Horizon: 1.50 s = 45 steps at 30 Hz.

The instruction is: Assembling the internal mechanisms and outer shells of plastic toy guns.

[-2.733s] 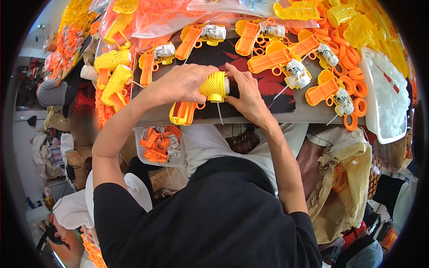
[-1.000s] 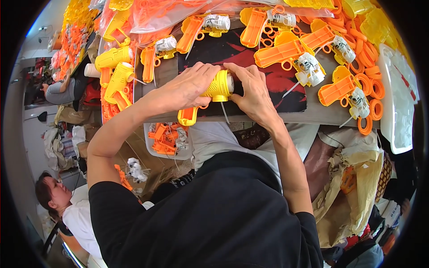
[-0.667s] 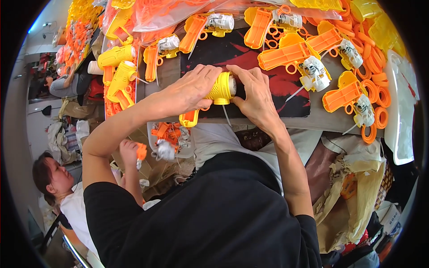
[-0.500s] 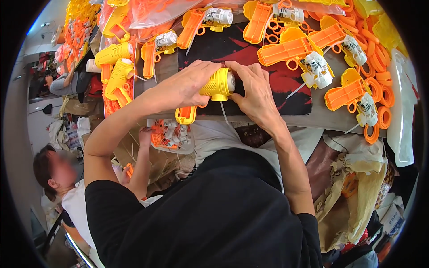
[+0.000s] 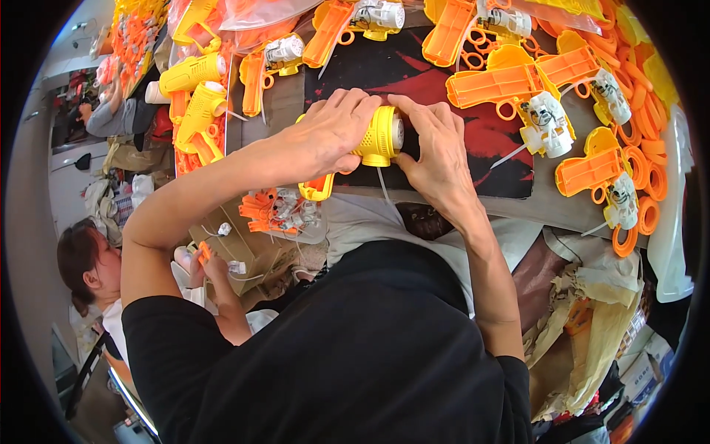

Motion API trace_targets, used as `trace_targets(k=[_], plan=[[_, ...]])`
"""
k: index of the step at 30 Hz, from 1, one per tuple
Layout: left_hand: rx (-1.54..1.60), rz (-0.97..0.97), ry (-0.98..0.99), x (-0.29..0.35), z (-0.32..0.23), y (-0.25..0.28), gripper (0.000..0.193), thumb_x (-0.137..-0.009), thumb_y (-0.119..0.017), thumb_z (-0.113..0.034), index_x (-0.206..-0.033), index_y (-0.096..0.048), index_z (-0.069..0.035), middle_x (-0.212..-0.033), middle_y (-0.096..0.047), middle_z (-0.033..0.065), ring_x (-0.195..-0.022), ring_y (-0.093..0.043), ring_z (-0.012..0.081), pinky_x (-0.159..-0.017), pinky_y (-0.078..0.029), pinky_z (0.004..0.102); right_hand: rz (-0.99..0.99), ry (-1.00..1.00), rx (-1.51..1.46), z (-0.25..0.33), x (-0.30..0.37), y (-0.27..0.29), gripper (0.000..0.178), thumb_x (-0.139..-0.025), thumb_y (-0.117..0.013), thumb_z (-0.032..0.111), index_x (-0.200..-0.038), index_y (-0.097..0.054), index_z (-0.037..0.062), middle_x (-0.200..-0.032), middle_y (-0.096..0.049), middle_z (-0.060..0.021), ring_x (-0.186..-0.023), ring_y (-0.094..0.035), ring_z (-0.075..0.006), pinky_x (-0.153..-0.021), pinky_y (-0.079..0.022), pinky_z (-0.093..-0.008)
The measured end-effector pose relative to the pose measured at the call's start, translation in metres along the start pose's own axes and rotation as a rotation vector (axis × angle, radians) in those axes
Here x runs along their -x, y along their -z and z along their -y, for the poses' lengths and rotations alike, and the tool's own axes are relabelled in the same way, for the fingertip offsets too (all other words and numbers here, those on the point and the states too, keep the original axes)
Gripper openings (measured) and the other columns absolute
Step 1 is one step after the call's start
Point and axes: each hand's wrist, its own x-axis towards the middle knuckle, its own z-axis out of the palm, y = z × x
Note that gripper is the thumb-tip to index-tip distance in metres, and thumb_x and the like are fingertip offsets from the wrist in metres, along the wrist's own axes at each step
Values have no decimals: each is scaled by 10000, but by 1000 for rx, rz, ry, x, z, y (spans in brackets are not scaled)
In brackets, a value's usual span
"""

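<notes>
My left hand (image 5: 325,137) is wrapped over a yellow toy gun (image 5: 373,140) with an orange grip, holding it just above the table's near edge. My right hand (image 5: 436,148) presses its fingers against the round, perforated front end of the same toy, where a white part shows. Thin white wires hang down from the toy. Both forearms reach up from my black shirt.
Orange gun halves (image 5: 518,74), white motor units (image 5: 543,122) and orange rings (image 5: 640,166) cover the dark table mat (image 5: 488,140). Finished yellow guns (image 5: 196,96) lie at left. A clear tray of orange parts (image 5: 281,211) sits below the table. Another person (image 5: 96,274) crouches at lower left holding small parts.
My hands have stayed on the yellow toy gun, working at its front end. The person at lower left came into view and has lowered a hand from the parts tray.
</notes>
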Motion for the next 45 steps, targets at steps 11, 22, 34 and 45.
trace_targets(k=[11, 22, 34, 45], plan=[[-32, -86, 11, 5, 0, -12, 846, -712, -755, -57, -1429, -322, 58, -1273, -439, 205, -1178, -475, 379, -992, -447, 484, 18, -28, -23, 0, 0, 0, 819, -631, -798, -33, -1393, -530, 104, -1153, -659, -69, -1064, -561, -252, -1034, -376, -394], [-170, -229, -36, 9, 0, -25, 864, -695, -811, -99, -1413, -353, 46, -1246, -480, 189, -1147, -513, 378, -935, -475, 477, 11, -10, -20, -3, 2, -2, 822, -644, -793, -15, -1408, -515, 109, -1187, -666, -66, -1082, -559, -248, -1055, -369, -393], [-88, -207, 0, -2, 8, -25, 876, -644, -798, -132, -1391, -372, 33, -1175, -504, 174, -1108, -532, 373, -852, -511, 506, 36, -7, 35, 0, 1, 3, 775, -675, -784, 13, -1400, -525, 99, -1185, -637, -97, -1157, -539, -271, -1067, -380, -410], [-403, -564, -114, -9, -35, -22, 886, -702, -765, -118, -1503, -390, -67, -1132, -560, 75, -1082, -543, 250, -865, -422, 412, 56, -290, -609, 19, 17, 20, 721, -939, -743, 219, -1494, -343, -11, -1329, -549, -136, -1207, -577, -213, -1038, -470, -348]])
